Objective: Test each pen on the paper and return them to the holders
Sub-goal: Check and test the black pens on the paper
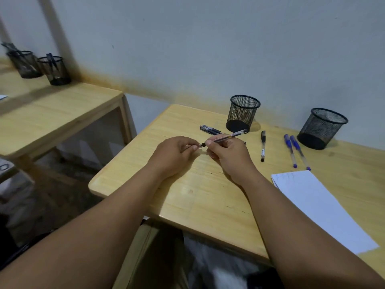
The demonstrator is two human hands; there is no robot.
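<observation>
**Pen held between both hands, cap end at risk**

Pen sits above the middle of the counter, clear of its surface. My right hand has its grip curled around the barrel, and my left hand pinches what looks like the cap or tip at the near-left end; which of the two, I cannot tell. Its long axis runs from lower left to upper right, the back end aimed toward the nearer mesh holder and the pinched end aimed left.

I judge the main risk to be a small cap slipping from my left fingertips and rolling off the counter's edge, since that pinch is shallow. An exposed tip could also mark my fingers. The paper lies well to the right, so reaching across could knock the loose pens lying between.
</observation>
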